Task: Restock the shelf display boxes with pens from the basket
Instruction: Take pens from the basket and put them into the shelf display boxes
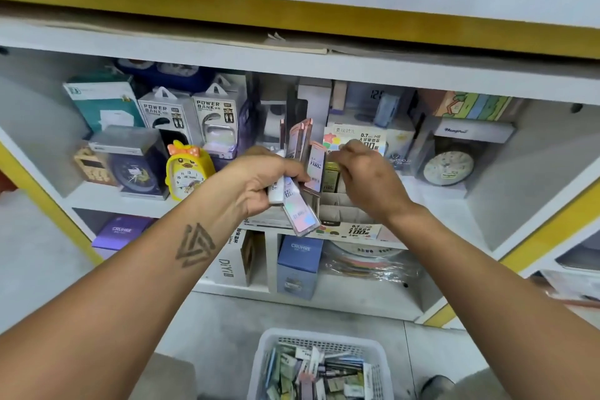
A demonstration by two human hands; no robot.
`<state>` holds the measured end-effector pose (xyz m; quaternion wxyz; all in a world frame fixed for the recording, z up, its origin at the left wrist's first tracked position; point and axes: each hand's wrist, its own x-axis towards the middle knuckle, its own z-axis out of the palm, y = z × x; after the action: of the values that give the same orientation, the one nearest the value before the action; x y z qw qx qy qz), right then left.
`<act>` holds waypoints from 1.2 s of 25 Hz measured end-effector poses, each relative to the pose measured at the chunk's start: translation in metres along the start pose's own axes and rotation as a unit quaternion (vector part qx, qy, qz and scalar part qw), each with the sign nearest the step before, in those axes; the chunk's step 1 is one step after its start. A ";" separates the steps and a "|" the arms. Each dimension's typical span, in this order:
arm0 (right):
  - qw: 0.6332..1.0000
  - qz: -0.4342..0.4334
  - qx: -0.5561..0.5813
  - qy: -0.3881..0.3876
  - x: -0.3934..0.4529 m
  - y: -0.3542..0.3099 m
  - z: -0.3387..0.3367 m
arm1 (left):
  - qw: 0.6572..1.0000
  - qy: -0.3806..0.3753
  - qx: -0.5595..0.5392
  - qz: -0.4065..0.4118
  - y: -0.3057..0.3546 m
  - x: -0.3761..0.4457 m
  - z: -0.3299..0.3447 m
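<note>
Pen packs (300, 172), several fanned, are gripped by the left hand (259, 180) before the display box (344, 204); right hand (367, 172) curls, contents hidden. One basket (319, 364) sits below.

A white shelf (107, 198) carries a yellow duck clock (186, 172), power bank boxes (194, 117) and a divided display box (344, 211)

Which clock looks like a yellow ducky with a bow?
The yellow clock left of the left hand. The other two clocks are plain: a dark blue one beside it and a pale round one far right.
</note>
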<state>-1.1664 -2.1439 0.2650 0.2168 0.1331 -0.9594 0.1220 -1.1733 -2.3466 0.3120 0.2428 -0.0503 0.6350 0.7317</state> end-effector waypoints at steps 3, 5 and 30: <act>0.946 0.203 0.252 0.013 0.008 -0.015 -0.019 | 1.000 -0.025 -0.006 0.007 -0.001 -0.007 0.010; 0.852 0.312 0.419 -0.025 0.007 -0.020 -0.031 | 0.999 -0.042 -0.005 0.007 -0.003 -0.011 0.018; 0.994 0.093 0.044 0.049 0.000 0.013 -0.018 | 0.998 0.000 0.066 0.001 -0.007 -0.005 0.024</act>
<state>-1.1638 -2.1269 0.2786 0.2449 0.0467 -0.9497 0.1897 -1.1604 -2.3250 0.3117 0.2452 -0.0332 0.6819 0.6883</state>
